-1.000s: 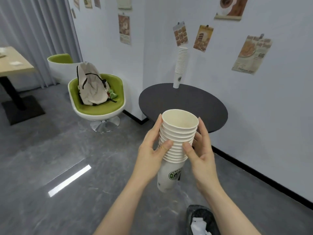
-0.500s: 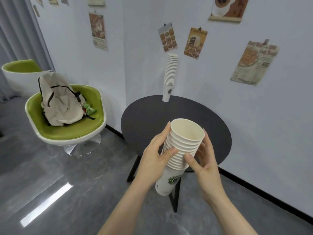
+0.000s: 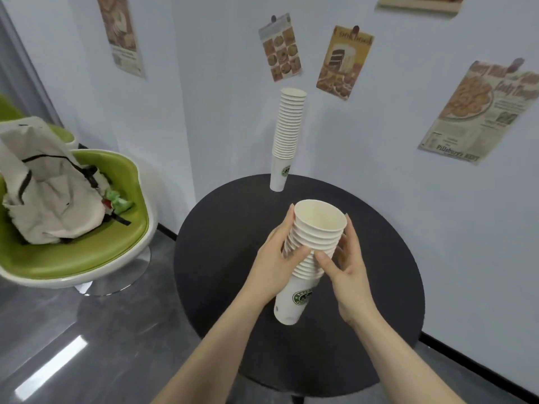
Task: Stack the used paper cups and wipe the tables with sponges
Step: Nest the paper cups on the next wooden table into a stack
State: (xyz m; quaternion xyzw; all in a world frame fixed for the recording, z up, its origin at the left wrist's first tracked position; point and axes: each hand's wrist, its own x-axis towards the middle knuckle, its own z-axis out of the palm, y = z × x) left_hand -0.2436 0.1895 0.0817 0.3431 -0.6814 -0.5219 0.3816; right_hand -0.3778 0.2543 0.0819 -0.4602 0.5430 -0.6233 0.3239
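A nested stack of paper cups point(image 3: 310, 258) was held tilted above the round black surface point(image 3: 379, 258), clasped by left hand point(image 3: 277, 258) and right hand point(image 3: 348, 275), probably for steadiness; a taller cup stack point(image 3: 287, 135) stood far behind.

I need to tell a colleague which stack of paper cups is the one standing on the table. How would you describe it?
Find the round black table against the pale wall. At its far edge, below the food posters, a tall stack of white paper cups stands upright with nobody touching it. The other stack is shorter, tilted, and held by both hands.
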